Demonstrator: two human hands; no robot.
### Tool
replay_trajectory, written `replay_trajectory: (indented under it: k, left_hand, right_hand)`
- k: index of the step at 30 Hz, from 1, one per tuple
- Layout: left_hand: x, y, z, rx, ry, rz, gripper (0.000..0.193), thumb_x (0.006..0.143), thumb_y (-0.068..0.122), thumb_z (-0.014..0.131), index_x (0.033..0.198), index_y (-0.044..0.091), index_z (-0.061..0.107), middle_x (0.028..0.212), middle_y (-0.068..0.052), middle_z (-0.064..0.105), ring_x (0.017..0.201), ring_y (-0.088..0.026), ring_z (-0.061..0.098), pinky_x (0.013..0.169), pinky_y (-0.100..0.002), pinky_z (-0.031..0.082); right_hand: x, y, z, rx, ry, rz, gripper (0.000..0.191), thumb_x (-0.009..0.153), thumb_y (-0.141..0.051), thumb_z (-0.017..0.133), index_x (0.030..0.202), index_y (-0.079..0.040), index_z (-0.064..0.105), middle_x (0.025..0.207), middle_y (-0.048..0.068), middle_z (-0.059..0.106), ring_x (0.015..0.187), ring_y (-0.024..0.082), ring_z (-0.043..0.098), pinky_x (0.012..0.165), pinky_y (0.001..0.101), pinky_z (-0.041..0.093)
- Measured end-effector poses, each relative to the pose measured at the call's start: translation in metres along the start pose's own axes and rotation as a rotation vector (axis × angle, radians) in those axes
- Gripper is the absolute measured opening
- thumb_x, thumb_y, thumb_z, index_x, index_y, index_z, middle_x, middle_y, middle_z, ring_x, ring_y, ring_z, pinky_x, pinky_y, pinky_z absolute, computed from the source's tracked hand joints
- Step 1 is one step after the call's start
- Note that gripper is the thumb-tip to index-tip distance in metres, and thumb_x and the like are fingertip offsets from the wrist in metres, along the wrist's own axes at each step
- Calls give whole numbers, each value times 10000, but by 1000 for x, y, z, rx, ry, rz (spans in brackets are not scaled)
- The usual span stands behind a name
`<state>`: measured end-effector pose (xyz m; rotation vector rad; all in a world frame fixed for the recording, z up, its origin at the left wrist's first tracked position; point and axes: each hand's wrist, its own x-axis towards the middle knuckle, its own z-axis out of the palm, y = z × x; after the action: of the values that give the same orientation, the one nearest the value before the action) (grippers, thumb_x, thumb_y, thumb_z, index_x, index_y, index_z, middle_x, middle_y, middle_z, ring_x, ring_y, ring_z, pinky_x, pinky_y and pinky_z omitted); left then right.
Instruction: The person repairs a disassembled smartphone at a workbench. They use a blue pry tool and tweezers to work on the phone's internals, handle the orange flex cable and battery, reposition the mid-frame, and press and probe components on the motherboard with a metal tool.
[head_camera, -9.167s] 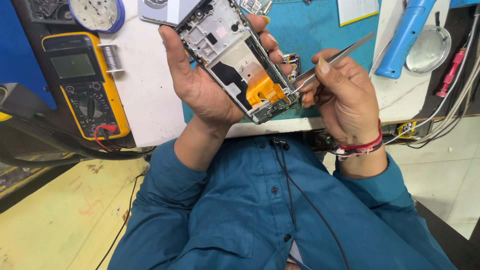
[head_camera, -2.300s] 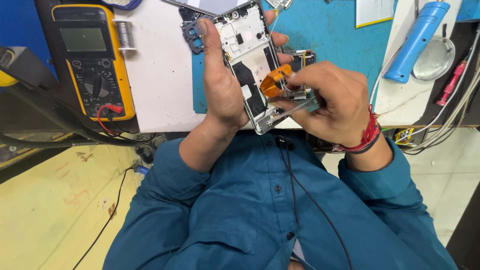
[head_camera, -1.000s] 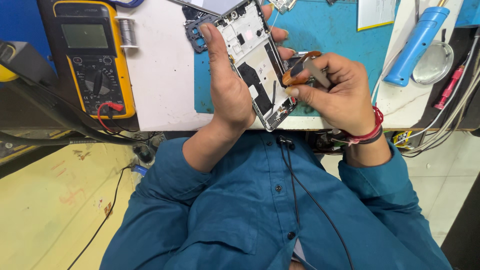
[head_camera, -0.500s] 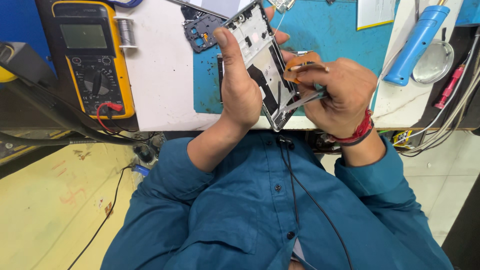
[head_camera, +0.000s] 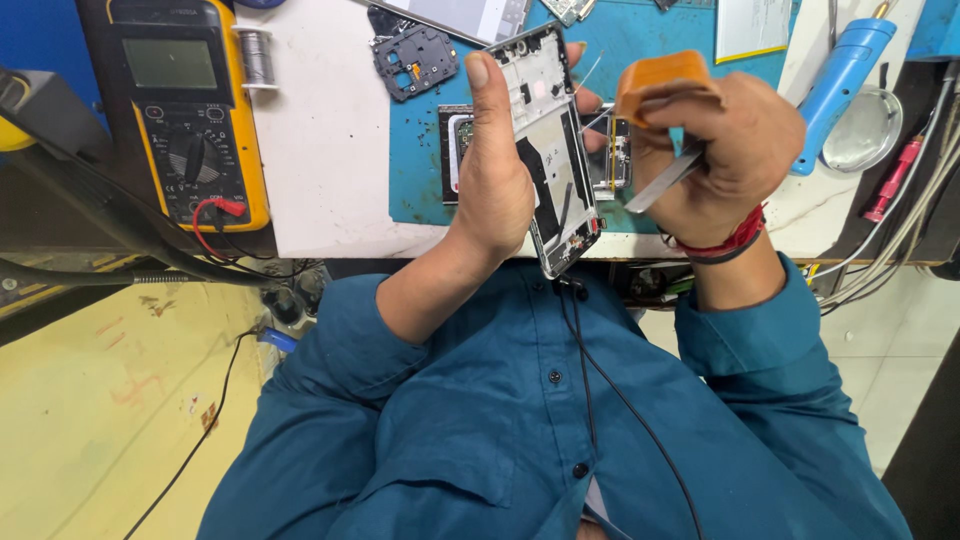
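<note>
Left hand (head_camera: 500, 190) wraps the opened phone frame (head_camera: 550, 150), long axis near-to-far. Right hand (head_camera: 715, 150), just right of it, pinches tweezers (head_camera: 660, 180) and an orange strip (head_camera: 665, 75), closed.

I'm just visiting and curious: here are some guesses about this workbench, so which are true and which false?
1. The left hand holds an opened phone frame. True.
2. The right hand is empty. False: it holds metal tweezers and an orange piece.
3. A yellow multimeter lies on the bench left of the hands. True.
4. The person wears a red shirt. False: the shirt is teal blue; only the wrist thread is red.
5. The blue tool is in the left hand. False: it lies on the bench at the right, untouched.
</note>
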<state>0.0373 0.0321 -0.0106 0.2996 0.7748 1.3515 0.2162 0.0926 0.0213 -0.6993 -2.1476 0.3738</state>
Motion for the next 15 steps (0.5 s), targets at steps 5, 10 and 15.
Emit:
replay_trajectory:
  k: [5,10,15]
  left_hand:
    - [-1,2,1,38,6,-17,910,1006,751,276,1476,12,527,1109,-104,639,934,-163,663,829,-337,597]
    - [0,2,-3,150,16,-13,932,997,761,231,1456,11,541,1101,-114,664,930,-171,672,828,-325,592]
    - [0,7,-11,68,-17,48,926,1041,744,253,1466,-26,544,1120,-150,676,944,-214,687,886,-357,593]
  right_hand:
    - [4,0,-1,-126,21,41,215,939,66,796,1030,-51,640,1020,113,732,838,301,699,704,344,519]
    - [-4,28,-3,-132,201,44,200,1028,89,781,1074,2,607,965,134,704,647,150,545,590,290,385]
    - [-30,90,-17,-242,334,145,290,1069,51,893,1016,35,609,771,106,516,601,158,391,532,307,269]
